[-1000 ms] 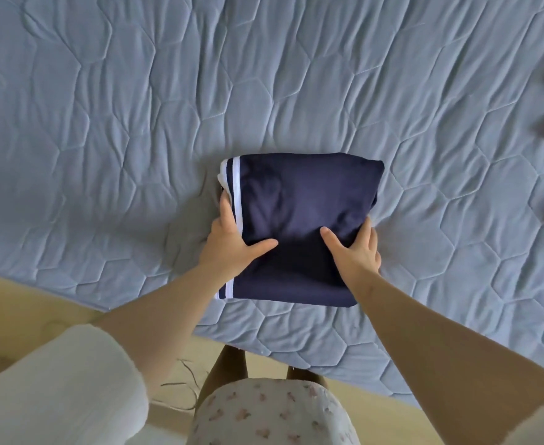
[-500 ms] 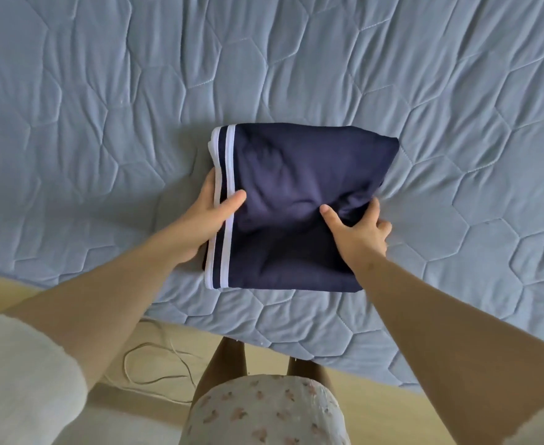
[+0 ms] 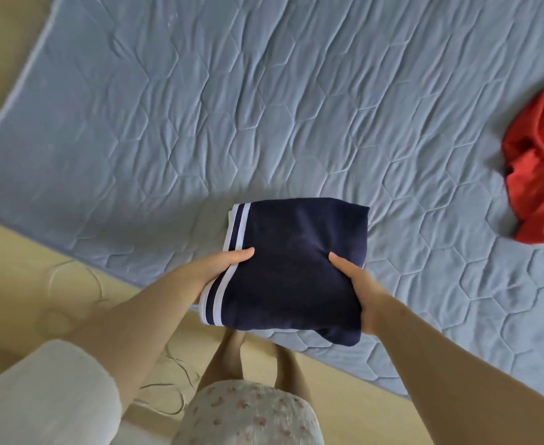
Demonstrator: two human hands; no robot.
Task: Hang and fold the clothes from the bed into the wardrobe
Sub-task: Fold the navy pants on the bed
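Left hand [image 3: 219, 268] and right hand [image 3: 359, 285] grip the folded navy garment [image 3: 296, 271]; a crumpled red garment [image 3: 543, 178] lies on the bed [image 3: 264, 107], not yet folded

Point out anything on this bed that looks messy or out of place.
A red garment lies crumpled and unfolded at the right of the bed. The navy garment, gripped by the left hand and right hand, is neatly folded.
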